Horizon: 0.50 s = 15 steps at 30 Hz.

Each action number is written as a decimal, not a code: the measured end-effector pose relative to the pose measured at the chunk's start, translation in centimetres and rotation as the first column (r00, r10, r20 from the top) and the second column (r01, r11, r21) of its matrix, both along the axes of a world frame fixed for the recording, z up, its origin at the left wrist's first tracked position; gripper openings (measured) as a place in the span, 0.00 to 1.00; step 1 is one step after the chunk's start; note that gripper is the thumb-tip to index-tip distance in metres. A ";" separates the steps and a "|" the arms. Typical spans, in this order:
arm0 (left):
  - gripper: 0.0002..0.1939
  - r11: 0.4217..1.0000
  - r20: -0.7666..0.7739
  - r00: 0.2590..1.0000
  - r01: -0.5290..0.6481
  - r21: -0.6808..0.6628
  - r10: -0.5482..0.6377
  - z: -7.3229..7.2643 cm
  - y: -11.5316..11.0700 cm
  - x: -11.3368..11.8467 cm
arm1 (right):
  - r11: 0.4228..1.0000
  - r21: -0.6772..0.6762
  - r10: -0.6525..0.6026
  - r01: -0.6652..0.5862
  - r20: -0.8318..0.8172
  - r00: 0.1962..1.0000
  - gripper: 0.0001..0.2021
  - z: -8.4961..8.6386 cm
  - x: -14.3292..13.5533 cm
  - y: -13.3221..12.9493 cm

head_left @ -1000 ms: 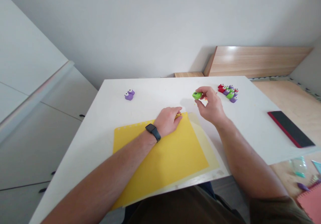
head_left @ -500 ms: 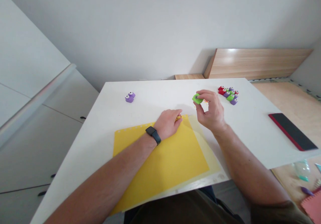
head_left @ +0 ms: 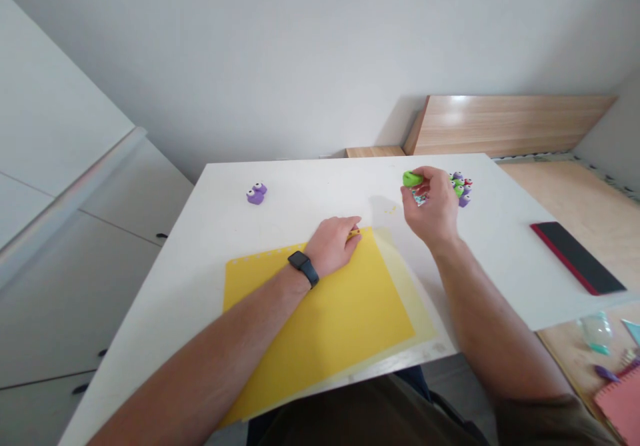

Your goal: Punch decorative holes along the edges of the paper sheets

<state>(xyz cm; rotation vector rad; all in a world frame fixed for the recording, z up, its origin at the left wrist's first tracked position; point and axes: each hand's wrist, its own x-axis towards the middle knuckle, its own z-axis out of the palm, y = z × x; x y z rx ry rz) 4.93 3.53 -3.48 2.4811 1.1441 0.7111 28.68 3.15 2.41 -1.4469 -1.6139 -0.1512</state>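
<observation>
My right hand (head_left: 431, 207) pinches a green craft punch (head_left: 412, 179) between thumb and fingers, raised above the white table. My left hand (head_left: 334, 243), a dark watch on its wrist, rests on a yellow sheet of paper (head_left: 330, 326). Its thumb and fingers close on the sheet's far right corner, where a bit of yellow with reddish spots shows between them. Small cut-outs run along the far edge of that sheet. Beneath it a paler yellow sheet (head_left: 417, 303) sticks out on the right. Small colourful bits (head_left: 420, 197) show through the gap in my right hand.
Two purple craft punches (head_left: 257, 194) stand at the far left of the table (head_left: 300, 196). Several more punches (head_left: 460, 189), green, purple and red, cluster behind my right hand, partly hidden. Tiny yellow scraps (head_left: 390, 210) lie mid-table. A black-and-red flat object (head_left: 577, 257) is at the right edge.
My right hand has moved right and slightly away with the green punch, turning it, and now covers part of the punch cluster. My left hand stays on the yellow paper.
</observation>
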 end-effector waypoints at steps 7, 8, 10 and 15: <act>0.15 1.000 0.013 1.000 0.004 0.003 -0.004 0.2 0.0 0.0 | 0.807 -0.371 -0.434 0.459 0.154 0.888 0.21 -0.9 5.7 2.4; 0.15 1.000 0.015 1.000 0.005 0.003 -0.005 0.2 0.0 0.0 | 0.758 -0.411 -0.482 0.507 0.173 0.859 0.22 -0.9 6.3 2.5; 0.15 1.000 0.017 1.000 0.010 0.002 -0.010 0.3 0.0 0.1 | 0.659 -0.486 -0.543 0.574 0.220 0.810 0.25 -0.8 7.6 2.7; 0.15 1.000 0.027 1.000 0.008 0.008 -0.009 0.2 0.1 0.1 | 0.498 -0.606 -0.535 0.620 0.349 0.770 0.29 -1.4 11.3 3.1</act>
